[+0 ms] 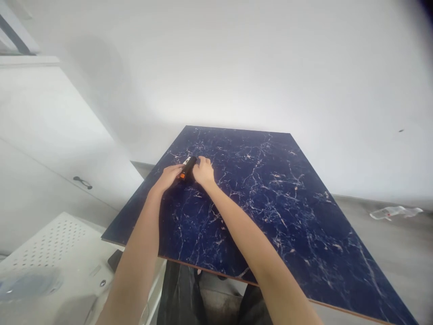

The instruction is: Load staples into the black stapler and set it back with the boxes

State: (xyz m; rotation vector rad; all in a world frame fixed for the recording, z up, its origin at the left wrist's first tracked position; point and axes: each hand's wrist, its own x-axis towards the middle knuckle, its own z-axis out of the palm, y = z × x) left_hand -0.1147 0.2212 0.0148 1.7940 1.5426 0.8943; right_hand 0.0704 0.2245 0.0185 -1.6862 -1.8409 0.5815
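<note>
A black-and-orange box [190, 167] sits toward ten o'clock on the table [264, 194], between the left hand [169, 176] and right hand [204, 172]. Whether the fingers pinch it, I cannot tell. Handling seems underway; the next move likely calls for steadiness.

Two hands [170, 176] [204, 172], one black object [189, 167], one table [257, 194]

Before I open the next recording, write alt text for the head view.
A person's left hand and right hand are at either side of a small black-and-orange object on a blue marbled tabletop. A white wall rises behind, and a white cabinet stands at the picture's left.
</note>
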